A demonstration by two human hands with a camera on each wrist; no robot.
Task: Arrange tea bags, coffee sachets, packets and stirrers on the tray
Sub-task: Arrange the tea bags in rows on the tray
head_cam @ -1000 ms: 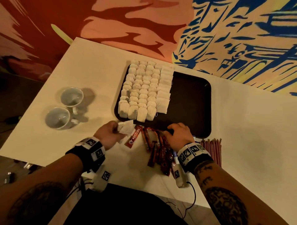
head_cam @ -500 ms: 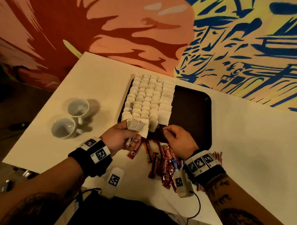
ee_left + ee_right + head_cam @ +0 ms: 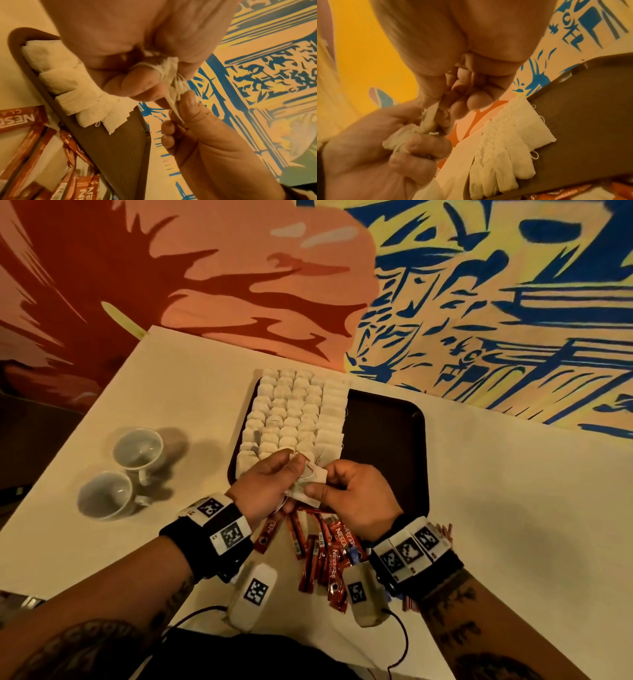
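While hands (image 3: 308, 491) hold one, tea bags (image 3: 294, 412) fill tray (image 3: 387, 440)

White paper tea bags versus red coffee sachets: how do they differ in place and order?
The white paper tea bags lie in neat rows on the dark tray; the red coffee sachets lie in a loose heap on the white table. The tea bags are squarish, the sachets long and narrow.

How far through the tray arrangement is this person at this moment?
Done: rows of white paper tea bags fill the left part of the dark rectangular tray.

In hand: the left hand and right hand both pinch a bunch of loose tea bags above the tray's near edge.

Left: red coffee sachets and red stirrers lie on the white table.
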